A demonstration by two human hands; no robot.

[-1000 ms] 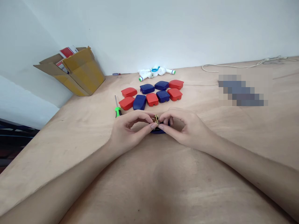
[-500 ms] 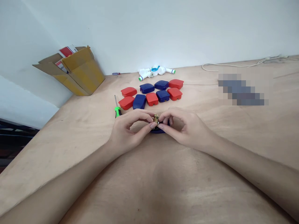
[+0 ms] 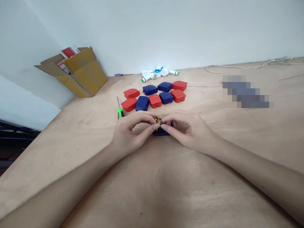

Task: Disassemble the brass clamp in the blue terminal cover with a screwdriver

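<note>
Between my fingertips is a small brass metal fitting (image 3: 158,120) with a notched opening facing up. My left hand (image 3: 136,128) pinches its left side with thumb and index finger. From the right, my right hand (image 3: 185,128) closes thumb and fingers on the same piece. Directly beneath lies a dark blue plastic part (image 3: 162,133), mostly hidden by my hands. Just beyond my left hand, a screwdriver (image 3: 120,112) with a green and black handle points away from me.
Several red covers (image 3: 155,100) and blue covers (image 3: 142,103) sit in two rows past my hands. White plastic fittings (image 3: 157,73) and a small screwdriver (image 3: 118,75) lie by the wall. An open cardboard box (image 3: 83,79) stands back left; a white cable (image 3: 234,67) runs back right.
Both hands stay on the brass fitting in nearly the same place. My right fingers have shifted slightly around it. The whole view has moved a few pixels.
</note>
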